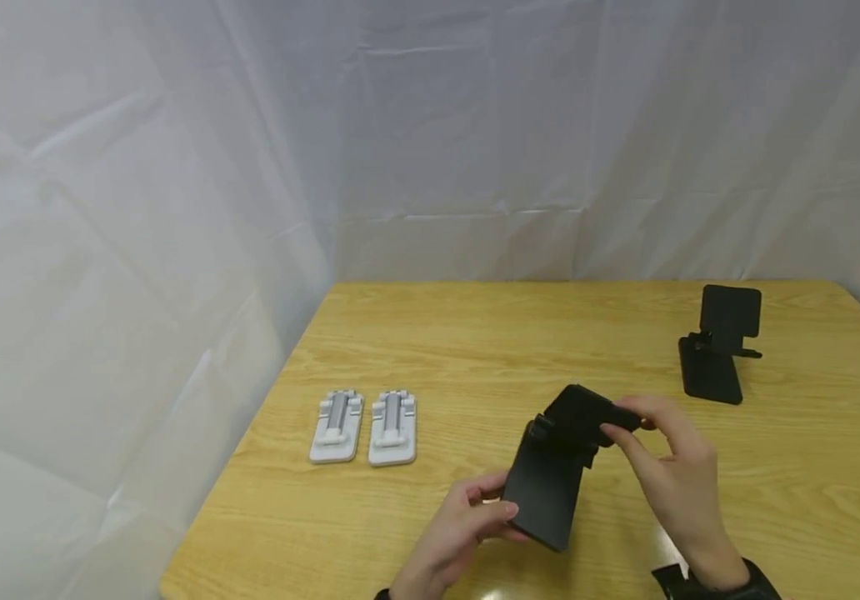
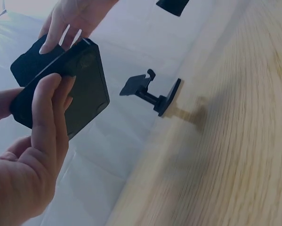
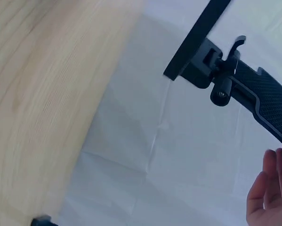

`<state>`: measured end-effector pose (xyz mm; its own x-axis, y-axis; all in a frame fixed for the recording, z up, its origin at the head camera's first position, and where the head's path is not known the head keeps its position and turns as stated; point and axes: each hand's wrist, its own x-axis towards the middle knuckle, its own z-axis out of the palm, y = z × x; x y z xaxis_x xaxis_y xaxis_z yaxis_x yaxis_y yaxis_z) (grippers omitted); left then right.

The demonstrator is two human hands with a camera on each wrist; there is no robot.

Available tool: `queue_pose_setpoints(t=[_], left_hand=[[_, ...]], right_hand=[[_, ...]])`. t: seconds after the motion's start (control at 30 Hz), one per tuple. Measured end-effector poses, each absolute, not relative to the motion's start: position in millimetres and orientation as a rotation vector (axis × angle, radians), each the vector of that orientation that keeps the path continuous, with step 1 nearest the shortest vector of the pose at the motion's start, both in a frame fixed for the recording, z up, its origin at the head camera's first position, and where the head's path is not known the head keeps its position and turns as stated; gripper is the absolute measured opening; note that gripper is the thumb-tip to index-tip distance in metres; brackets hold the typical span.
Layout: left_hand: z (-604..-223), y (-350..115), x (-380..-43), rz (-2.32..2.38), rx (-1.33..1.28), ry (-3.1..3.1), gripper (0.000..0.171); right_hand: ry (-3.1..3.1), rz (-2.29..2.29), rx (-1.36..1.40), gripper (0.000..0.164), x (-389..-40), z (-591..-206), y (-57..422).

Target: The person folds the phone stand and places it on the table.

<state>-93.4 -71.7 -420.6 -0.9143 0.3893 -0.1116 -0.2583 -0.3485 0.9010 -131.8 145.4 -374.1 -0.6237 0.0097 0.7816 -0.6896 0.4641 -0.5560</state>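
A black folding phone stand point(image 1: 547, 487) is held up over the table between both hands, its upper plate unfolded at an angle from the flat base. My left hand point(image 1: 467, 521) grips the base at its lower left edge, thumb on the top face. With thumb and fingers, my right hand point(image 1: 673, 471) pinches the far right edge of the upper plate. The left wrist view shows the left hand's fingers point(image 2: 45, 101) curled along the base's edge. In the right wrist view the hinge point(image 3: 218, 70) and textured plate point(image 3: 268, 96) show, with right fingertips at the plate's end.
Another black phone stand point(image 1: 711, 371) stands unfolded at the back right of the wooden table point(image 1: 490, 333). Two white phone stands point(image 1: 336, 450) lie folded flat side by side on the left. White sheeting point(image 1: 460, 150) hangs behind and to the left.
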Motion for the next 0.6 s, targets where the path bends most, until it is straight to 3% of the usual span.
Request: queue_pose_setpoints(t=[0.03,0.07,0.17,0.2,0.6], left_hand=[[-421,-73,-94,2.296,0.152,1.516,0.049],[-421,-74,-94,2.300,0.133,1.532,0.049],[-421,-76,-94,2.326,0.071,1.540,0.050],[-422,-77,-95,2.333,0.054,1.538,0.050],[-425,-73,-93,2.379,-0.027,1.450,0.048]], right_hand=[[-1.972,1.150,0.572,0.018,-131,-374,145],[-1.982,1.105,0.580,0.020,-130,-374,145],[-2.010,1.001,0.596,0.050,-128,-373,144],[-2.022,0.987,0.603,0.053,-127,-373,144],[-2.051,0.894,0.751,0.050,-125,-368,135]])
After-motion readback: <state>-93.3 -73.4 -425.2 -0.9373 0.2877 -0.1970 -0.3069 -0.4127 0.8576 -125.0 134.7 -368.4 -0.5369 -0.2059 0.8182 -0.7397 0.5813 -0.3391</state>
